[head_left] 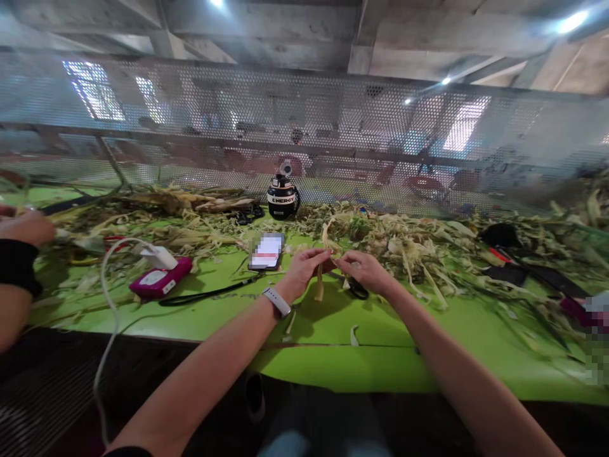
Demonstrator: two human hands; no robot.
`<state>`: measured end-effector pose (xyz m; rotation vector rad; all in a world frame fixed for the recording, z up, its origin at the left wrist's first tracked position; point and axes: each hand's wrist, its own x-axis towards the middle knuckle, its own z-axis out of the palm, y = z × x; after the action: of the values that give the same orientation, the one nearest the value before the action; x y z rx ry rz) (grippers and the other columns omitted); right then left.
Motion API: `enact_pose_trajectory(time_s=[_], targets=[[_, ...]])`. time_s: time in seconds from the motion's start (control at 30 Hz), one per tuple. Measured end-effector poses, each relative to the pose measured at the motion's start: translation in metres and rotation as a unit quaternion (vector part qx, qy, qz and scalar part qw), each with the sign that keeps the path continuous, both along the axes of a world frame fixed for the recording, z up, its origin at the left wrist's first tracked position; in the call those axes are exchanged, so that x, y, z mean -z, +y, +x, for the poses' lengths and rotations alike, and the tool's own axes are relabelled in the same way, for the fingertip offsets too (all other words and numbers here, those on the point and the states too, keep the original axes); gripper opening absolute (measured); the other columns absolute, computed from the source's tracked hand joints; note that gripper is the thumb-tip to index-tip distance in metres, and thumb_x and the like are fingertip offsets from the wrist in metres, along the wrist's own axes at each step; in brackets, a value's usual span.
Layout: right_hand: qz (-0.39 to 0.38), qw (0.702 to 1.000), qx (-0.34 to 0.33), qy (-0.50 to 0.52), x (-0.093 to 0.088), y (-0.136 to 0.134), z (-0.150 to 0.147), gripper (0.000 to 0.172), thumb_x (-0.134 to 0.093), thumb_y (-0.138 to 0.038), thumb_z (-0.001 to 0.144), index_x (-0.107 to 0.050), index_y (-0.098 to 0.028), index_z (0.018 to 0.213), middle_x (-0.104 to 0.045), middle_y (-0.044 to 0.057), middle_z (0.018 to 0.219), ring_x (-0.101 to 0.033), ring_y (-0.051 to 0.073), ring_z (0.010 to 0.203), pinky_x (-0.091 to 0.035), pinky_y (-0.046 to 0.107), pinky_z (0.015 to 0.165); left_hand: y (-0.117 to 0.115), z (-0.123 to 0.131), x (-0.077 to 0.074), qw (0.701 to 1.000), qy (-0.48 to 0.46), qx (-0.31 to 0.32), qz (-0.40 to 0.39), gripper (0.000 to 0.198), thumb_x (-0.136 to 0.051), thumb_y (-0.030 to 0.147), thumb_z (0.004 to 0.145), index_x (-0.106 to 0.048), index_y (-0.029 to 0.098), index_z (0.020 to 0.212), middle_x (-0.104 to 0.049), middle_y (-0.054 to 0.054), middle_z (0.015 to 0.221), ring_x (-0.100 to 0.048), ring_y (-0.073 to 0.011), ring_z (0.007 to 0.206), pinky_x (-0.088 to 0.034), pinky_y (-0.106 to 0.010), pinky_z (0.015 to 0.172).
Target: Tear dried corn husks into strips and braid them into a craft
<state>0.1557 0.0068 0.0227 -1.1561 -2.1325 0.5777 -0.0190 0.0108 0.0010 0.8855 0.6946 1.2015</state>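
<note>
My left hand [304,273], with a pale watch band [276,302] on its wrist, pinches a narrow strip of dried corn husk [320,289]. One end of the strip stands up above the fingers and another hangs below them. Close beside it, my right hand [362,269] has its thumb and fingers pressed together, nearly touching the left fingertips. Whatever lies between the right fingers is too small to make out. Under the right hand, a black looped handle [358,290], perhaps of scissors, shows in part on the green tabletop [328,327].
Husk piles [409,244] line the table's back before a perforated metal screen [333,139]. A phone [267,251], a magenta power bank [160,279] with white cable, and a black "ENERGY" jar [281,198] stand around. Another person's hand [26,227] works at far left.
</note>
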Motion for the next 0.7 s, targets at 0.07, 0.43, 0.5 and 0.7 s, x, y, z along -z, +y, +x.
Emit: enact_pose_trajectory(time_s=[0.07, 0.43, 0.5, 0.7], targets=[[0.018, 1.0, -0.002, -0.024, 0.003, 0.0, -0.003, 0.039, -0.049, -0.051, 0.083, -0.061, -0.015, 0.071, -0.06, 0.003, 0.07, -0.054, 0.015, 0.069, -0.04, 0.026, 0.067, 0.002, 0.0, 0.002, 1.0, 0.002, -0.017, 0.009, 0.023, -0.082, 0.026, 0.054, -0.07, 0.013, 0.068, -0.069, -0.002, 0.064, -0.063, -0.0126, 0.06, -0.052, -0.028, 0.07], [0.034, 0.995, -0.042, -0.084, 0.012, 0.006, -0.008, 0.023, -0.047, -0.03, 0.084, -0.056, -0.016, 0.068, -0.055, 0.0, 0.064, -0.047, 0.012, 0.062, -0.035, 0.023, 0.062, 0.007, 0.0, 0.006, 0.999, 0.014, -0.042, -0.022, 0.02, -0.081, 0.023, 0.056, -0.066, 0.012, 0.064, -0.07, -0.005, 0.063, -0.063, -0.013, 0.058, -0.052, -0.029, 0.069], [0.045, 0.992, -0.044, -0.105, 0.014, 0.007, -0.009, 0.024, -0.047, -0.029, 0.085, -0.056, -0.017, 0.067, -0.054, 0.0, 0.064, -0.047, 0.012, 0.062, -0.034, 0.024, 0.062, 0.007, 0.0, 0.007, 0.998, 0.011, -0.05, -0.026, 0.019, -0.081, 0.021, 0.056, -0.066, 0.012, 0.064, -0.069, -0.004, 0.062, -0.062, -0.0124, 0.058, -0.052, -0.028, 0.07], [0.261, 0.951, 0.101, -0.13, 0.011, -0.008, -0.014, 0.019, -0.05, -0.031, 0.087, -0.061, -0.018, 0.079, -0.062, 0.01, 0.081, -0.05, 0.021, 0.08, -0.034, 0.032, 0.076, 0.005, 0.002, 0.01, 0.997, 0.006, -0.063, 0.038, 0.025, -0.08, 0.029, 0.057, -0.066, 0.012, 0.068, -0.068, -0.002, 0.065, -0.061, -0.011, 0.061, -0.05, -0.026, 0.07]])
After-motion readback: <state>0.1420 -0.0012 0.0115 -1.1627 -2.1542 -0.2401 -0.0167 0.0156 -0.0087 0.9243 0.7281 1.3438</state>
